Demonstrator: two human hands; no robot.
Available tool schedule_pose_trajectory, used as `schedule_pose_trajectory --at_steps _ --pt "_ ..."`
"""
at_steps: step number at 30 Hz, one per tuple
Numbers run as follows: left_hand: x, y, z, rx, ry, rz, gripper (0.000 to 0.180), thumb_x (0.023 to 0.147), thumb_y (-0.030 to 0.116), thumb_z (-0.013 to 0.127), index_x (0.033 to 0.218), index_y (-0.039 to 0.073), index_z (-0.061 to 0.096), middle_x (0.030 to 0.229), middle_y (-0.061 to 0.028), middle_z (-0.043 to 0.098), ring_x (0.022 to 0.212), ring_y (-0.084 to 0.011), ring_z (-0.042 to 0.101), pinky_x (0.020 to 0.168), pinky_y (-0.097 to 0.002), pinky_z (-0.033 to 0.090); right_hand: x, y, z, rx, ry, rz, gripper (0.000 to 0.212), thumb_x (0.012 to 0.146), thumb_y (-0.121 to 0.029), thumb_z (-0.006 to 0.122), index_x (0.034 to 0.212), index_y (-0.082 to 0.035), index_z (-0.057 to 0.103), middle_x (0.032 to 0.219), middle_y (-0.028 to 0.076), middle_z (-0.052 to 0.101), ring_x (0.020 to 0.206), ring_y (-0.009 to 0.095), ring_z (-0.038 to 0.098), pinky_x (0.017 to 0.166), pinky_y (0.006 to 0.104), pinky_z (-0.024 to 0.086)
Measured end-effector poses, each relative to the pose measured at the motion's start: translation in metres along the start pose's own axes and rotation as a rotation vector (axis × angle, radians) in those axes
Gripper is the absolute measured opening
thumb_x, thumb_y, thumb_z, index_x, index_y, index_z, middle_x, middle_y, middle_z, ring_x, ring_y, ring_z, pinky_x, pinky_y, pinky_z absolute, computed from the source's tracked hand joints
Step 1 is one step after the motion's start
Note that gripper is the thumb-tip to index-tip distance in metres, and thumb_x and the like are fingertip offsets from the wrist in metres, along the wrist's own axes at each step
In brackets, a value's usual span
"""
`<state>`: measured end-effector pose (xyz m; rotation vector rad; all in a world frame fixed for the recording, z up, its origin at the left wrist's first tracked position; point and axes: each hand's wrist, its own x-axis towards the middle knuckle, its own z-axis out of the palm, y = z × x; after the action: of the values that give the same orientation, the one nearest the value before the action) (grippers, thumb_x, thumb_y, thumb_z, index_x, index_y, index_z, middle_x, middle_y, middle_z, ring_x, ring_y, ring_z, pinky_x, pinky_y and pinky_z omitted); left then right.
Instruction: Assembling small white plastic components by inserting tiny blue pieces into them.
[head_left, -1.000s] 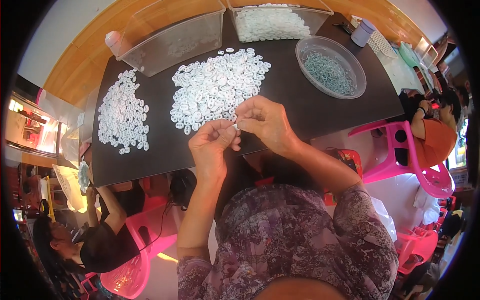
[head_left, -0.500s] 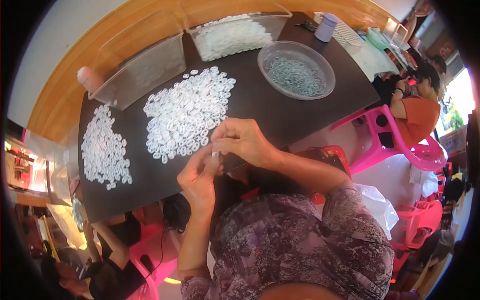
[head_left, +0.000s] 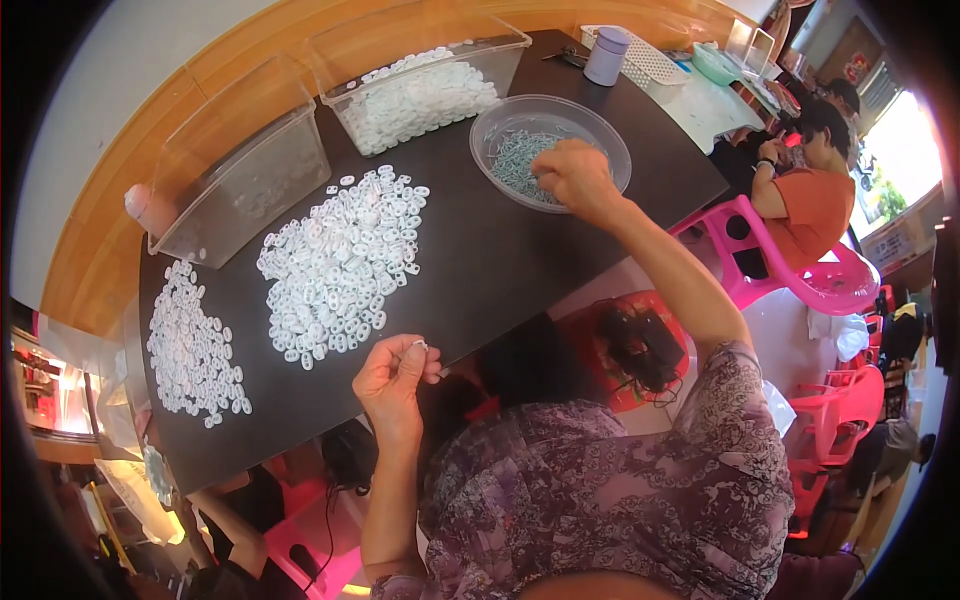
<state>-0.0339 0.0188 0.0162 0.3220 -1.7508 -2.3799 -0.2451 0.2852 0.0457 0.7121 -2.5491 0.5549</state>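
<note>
At the table's near edge, my left hand (head_left: 392, 388) pinches a small white plastic piece (head_left: 419, 344) between thumb and fingers. It looks like one of the oval pieces on the table, though little of it shows. My right hand (head_left: 580, 182) reaches into a round translucent bowl (head_left: 618, 152), fingers closed together at the thin grey-green screws (head_left: 515, 165); anything between its fingertips is hidden. Left of the bowl spreads a big heap of white oval pieces with holes (head_left: 340, 270). A smaller heap of similar pieces (head_left: 195, 350) lies at the table's left end.
Along the back stand a clear bin (head_left: 350, 125) full of white pieces and another bin (head_left: 250, 165) with few visible inside. A lidded cup (head_left: 606, 58) and a white basket (head_left: 645, 60) are behind the bowl. People sit on both sides; a pink chair (head_left: 740, 245) is at right.
My right hand has left the left hand and moved right and away from me into the bowl of screws. My left hand still pinches the white piece. The whole view has shifted slightly.
</note>
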Motion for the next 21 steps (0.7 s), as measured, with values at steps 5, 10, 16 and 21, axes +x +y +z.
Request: schedule_pose_trajectory --at_steps 5,10,16,21 --pt "0.002 -0.001 0.000 0.022 0.009 -0.022 0.011 0.086 0.006 0.061 0.092 -0.004 0.060 0.075 -0.0121 0.064 0.060 -0.0135 0.059 0.054 -0.0234 0.049 0.012 0.011 0.014 -0.232 -0.095 -0.123 0.011 0.070 -0.014 0.066 0.081 -0.012 0.067 0.073 0.010 0.056 0.079 0.030 0.056 0.068 0.0406 0.044" --pt "0.004 -0.002 -0.001 0.019 0.016 0.003 0.013 0.085 0.008 0.062 0.090 -0.004 0.060 0.073 -0.0118 0.064 0.056 -0.0129 0.057 0.050 -0.0237 0.048 0.031 0.034 0.017 -0.135 -0.093 0.025 0.014 0.072 -0.015 0.064 0.085 -0.010 0.068 0.076 0.012 0.060 0.080 0.030 0.058 0.069 0.0403 0.045" --pt "0.003 -0.003 -0.001 -0.005 0.005 0.006 0.015 0.085 0.010 0.063 0.089 -0.004 0.060 0.072 -0.0118 0.064 0.055 -0.0124 0.057 0.050 -0.0235 0.048 0.022 0.039 -0.001 0.064 -0.010 0.236 0.019 0.074 -0.011 0.060 0.090 -0.005 0.067 0.084 0.015 0.066 0.077 0.026 0.063 0.072 0.0345 0.047" --pt "0.002 -0.004 -0.002 -0.005 0.004 0.012 0.014 0.085 0.010 0.063 0.089 -0.003 0.060 0.073 -0.0116 0.064 0.055 -0.0123 0.057 0.051 -0.0233 0.048 0.011 0.022 -0.017 0.169 -0.207 0.248 0.017 0.071 -0.008 0.063 0.086 -0.005 0.067 0.079 0.013 0.064 0.075 0.026 0.062 0.070 0.0350 0.047"
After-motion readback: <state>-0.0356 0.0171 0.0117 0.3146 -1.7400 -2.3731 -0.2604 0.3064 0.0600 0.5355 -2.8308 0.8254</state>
